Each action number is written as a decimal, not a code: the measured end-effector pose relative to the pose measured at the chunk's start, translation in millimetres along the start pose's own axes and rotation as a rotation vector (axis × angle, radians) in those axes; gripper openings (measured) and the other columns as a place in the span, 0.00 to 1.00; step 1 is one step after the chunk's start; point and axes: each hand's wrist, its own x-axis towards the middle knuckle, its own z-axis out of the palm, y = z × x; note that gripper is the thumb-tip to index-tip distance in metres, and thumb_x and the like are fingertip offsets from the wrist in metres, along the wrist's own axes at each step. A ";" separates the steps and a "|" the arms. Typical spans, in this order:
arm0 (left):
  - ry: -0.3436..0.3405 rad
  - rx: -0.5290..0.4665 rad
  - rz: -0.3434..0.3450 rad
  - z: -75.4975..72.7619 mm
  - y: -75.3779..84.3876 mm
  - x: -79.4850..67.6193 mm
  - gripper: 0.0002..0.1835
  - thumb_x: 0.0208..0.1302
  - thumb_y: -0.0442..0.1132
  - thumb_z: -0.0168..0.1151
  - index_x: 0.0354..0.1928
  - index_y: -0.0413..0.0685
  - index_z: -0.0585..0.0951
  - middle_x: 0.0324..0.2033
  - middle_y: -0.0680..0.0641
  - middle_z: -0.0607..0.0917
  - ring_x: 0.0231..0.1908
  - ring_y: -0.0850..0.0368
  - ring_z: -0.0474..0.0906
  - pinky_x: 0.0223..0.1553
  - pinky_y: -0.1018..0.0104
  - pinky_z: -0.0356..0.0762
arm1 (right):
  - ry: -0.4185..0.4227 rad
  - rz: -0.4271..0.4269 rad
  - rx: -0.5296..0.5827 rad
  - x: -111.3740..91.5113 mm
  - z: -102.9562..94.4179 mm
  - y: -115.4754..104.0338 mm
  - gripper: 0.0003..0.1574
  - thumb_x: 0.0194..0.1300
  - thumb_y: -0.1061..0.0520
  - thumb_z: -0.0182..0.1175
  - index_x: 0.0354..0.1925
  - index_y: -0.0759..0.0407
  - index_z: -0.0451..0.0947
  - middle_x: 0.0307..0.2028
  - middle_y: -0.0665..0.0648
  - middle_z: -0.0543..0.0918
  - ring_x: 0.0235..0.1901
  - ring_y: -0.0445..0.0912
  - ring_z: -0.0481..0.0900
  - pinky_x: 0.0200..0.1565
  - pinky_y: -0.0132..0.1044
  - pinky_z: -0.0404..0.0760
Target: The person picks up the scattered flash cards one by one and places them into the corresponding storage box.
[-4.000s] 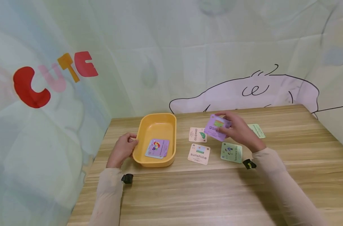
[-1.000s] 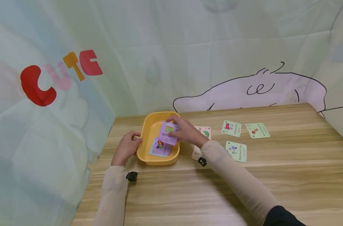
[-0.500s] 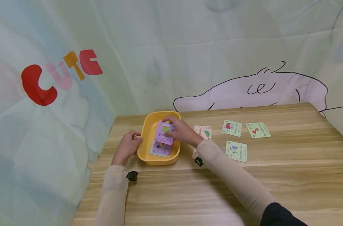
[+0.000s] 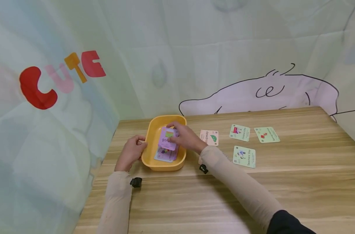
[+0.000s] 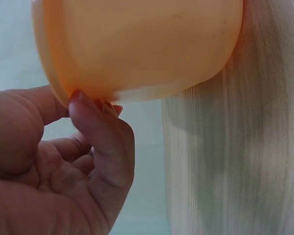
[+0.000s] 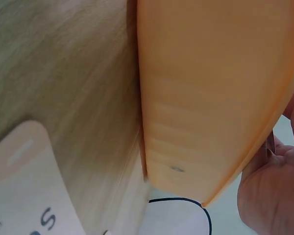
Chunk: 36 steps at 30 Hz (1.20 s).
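Observation:
My right hand (image 4: 185,136) pinches a purple card (image 4: 165,143) lettered "gar…", low inside the yellow tray (image 4: 165,168). Under that card, another purple card (image 4: 174,154) and a light-blue one (image 4: 163,158) lie overlapping on the tray's bottom. On the tray's left side, my left hand (image 4: 131,152) grips the rim between thumb and fingers, as the left wrist view shows close up. From the right wrist view, the tray's outer wall (image 6: 215,98) covers the held card, and part of the right hand (image 6: 272,191) appears past the rim.
Right of the tray lies a pink "dewdrop" card (image 4: 210,137). Green cards for Children's Day (image 4: 240,133), Spring Festival (image 4: 266,135) and Teachers' Day (image 4: 244,157) lie farther right. My right wrist mostly hides another pink card (image 6: 34,191). A printed curtain (image 4: 154,65) hangs behind the table.
My right hand has carried the purple "gar…" card leftward from over the table into the tray, lately shifting slightly farther left. My left hand keeps its grip on the rim.

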 end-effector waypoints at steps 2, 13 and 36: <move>0.000 0.002 0.003 0.0 0.0 0.1 0.18 0.77 0.38 0.52 0.63 0.37 0.73 0.41 0.39 0.78 0.31 0.50 0.80 0.26 0.67 0.80 | 0.006 0.000 -0.010 0.6 0.5 0.6 0.30 0.68 0.55 0.67 0.65 0.46 0.70 0.50 0.52 0.80 0.47 0.47 0.79 0.53 0.40 0.80; -0.004 0.004 0.015 0.0 0.1 -1.0 0.18 0.77 0.38 0.52 0.62 0.37 0.73 0.39 0.41 0.77 0.28 0.54 0.78 0.26 0.66 0.80 | 0.045 0.019 -0.102 3.9 4.6 3.2 0.29 0.66 0.51 0.70 0.62 0.48 0.73 0.46 0.52 0.81 0.44 0.48 0.77 0.47 0.38 0.78; -0.003 0.009 0.017 -1.2 0.7 -2.1 0.17 0.76 0.38 0.53 0.62 0.37 0.74 0.39 0.41 0.77 0.27 0.54 0.78 0.25 0.67 0.80 | 0.038 0.005 -0.083 3.3 3.3 1.3 0.40 0.59 0.43 0.75 0.62 0.58 0.73 0.35 0.52 0.81 0.34 0.45 0.76 0.37 0.34 0.76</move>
